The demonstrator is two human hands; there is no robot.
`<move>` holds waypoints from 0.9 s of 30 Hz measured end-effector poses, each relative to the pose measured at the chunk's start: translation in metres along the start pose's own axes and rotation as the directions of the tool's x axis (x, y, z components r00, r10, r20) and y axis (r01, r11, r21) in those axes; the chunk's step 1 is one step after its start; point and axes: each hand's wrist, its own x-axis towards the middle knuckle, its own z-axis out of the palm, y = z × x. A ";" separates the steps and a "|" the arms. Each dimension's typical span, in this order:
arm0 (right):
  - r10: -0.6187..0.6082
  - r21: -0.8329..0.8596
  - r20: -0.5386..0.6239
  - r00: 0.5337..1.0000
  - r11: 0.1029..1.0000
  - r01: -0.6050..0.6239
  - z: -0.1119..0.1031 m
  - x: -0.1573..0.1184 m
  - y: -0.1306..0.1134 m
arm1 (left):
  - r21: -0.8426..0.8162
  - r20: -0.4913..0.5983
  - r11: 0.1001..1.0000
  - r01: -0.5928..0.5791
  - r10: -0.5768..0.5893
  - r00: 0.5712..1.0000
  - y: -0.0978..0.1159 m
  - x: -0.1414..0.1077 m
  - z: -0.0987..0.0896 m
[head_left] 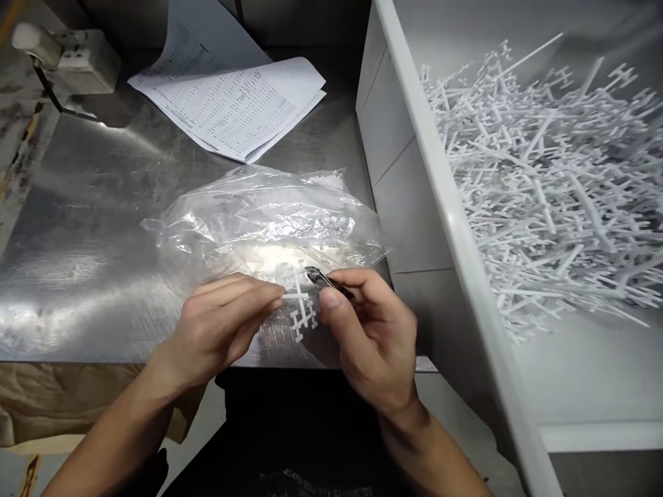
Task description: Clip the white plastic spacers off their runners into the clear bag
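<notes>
Pinched between the fingers of my left hand (228,317) is a white branched plastic sprue (301,295), with small H-shaped ends above and below its cross bar. My right hand (370,321) is closed around a small pair of nippers (320,277). Their metal jaws point left, close beside the upper stem of the sprue; whether they touch it I cannot tell. Just behind both hands lies a clear plastic bag (259,214) on the metal table (83,241).
At my right stands a large white bin (450,207) with a high wall, holding a heap of white sprues (559,186). Printed sheets (243,103) lie at the back of the table. A white socket box (85,62) with a plug is at the far left.
</notes>
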 end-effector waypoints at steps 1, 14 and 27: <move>0.005 0.005 -0.007 1.000 1.000 -0.005 0.001 0.000 -0.001 | -0.001 -0.016 1.000 -0.012 0.012 1.000 -0.001 -0.001 0.000; -0.009 -0.007 -0.003 1.000 1.000 0.009 0.000 -0.002 0.000 | -0.071 -0.014 0.996 -0.053 0.052 0.999 -0.001 -0.007 0.002; -0.089 -0.145 0.009 0.996 0.985 0.089 0.000 -0.001 0.002 | -0.036 0.056 0.989 -0.142 0.143 0.988 -0.003 -0.005 0.005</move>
